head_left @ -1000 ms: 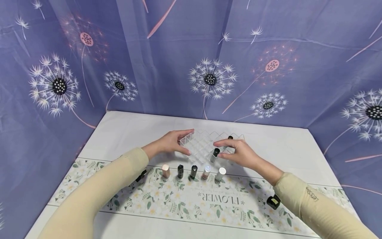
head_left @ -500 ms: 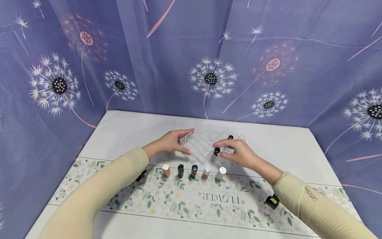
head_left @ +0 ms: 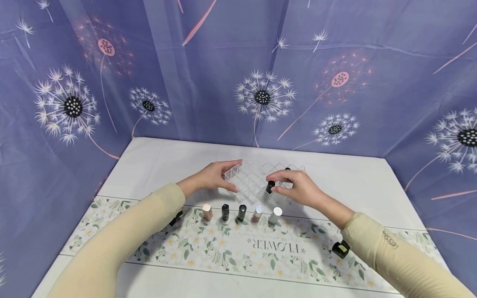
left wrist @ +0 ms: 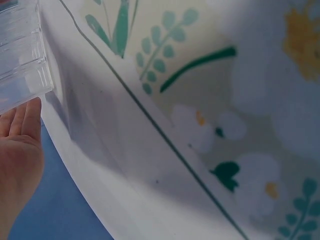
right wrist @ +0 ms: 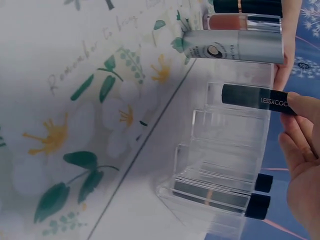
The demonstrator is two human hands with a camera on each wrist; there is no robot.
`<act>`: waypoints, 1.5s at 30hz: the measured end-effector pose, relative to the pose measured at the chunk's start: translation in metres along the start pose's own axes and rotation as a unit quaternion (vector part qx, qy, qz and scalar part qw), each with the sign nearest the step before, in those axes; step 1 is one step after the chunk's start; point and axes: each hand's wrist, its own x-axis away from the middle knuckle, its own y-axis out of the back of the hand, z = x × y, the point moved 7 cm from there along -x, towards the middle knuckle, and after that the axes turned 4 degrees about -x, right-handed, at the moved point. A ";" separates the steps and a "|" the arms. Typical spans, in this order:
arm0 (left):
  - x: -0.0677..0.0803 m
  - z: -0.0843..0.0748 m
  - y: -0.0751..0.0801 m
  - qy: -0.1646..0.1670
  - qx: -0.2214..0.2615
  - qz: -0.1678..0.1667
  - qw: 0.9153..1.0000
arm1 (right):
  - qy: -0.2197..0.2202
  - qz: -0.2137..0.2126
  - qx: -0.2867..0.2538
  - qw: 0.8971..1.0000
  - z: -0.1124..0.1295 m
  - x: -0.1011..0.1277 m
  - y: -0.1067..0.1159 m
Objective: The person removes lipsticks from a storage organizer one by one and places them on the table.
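Since a second ago my right hand (head_left: 299, 188) has lifted the black-capped tube (head_left: 268, 189) a bit higher over the clear organizer (head_left: 249, 179), at frame center; left hand (head_left: 212, 178) hasn't shifted. Right fingers pinch the tube's black cap, tube upright, its lower end at the near right compartments of the organizer (can't tell if it's seated in a cell). Right wrist view: fingertips (right wrist: 301, 106) clamped on the dark tube (right wrist: 252, 97), with the stepped acrylic walls (right wrist: 220, 165) right beside it, and two more black-capped tubes (right wrist: 257, 195) sitting in cells at lower right of that frame. Left hand holds the organizer's left edge, thumb in front, fingers curled over the far corner; left wrist view shows fingertips (left wrist: 25, 117) touching the clear wall (left wrist: 22, 60) at upper left.

Row of five tubes stands just below the organizer in the head view: pink one (head_left: 207, 212), two black (head_left: 225, 212) (head_left: 242, 212), rose one (head_left: 257, 213), silver one (head_left: 275, 215). They stand on the floral table runner (head_left: 261, 252), lower center. Small black item (head_left: 340, 248) near my right sleeve, lower right.
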 end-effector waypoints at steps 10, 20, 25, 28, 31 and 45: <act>-0.001 0.001 0.000 -0.003 -0.006 0.001 1.000 | 0.022 -0.016 0.005 1.000 0.014 -0.001 0.014; 0.000 0.001 0.000 -0.010 -0.003 0.001 1.000 | 0.030 -0.035 0.002 0.999 0.028 0.002 0.031; -0.002 0.003 -0.001 -0.010 -0.004 0.000 1.000 | 0.035 -0.037 -0.001 0.999 0.033 0.007 0.037; -0.001 0.003 -0.001 -0.011 -0.002 0.000 1.000 | 0.040 -0.036 0.001 0.999 0.037 0.011 0.040; -0.001 0.002 0.000 -0.012 -0.002 -0.001 1.000 | 0.050 -0.037 0.011 0.998 0.041 0.016 0.043; 0.000 0.001 0.001 -0.012 0.000 0.001 1.000 | 0.045 -0.034 0.039 0.998 0.039 0.041 0.051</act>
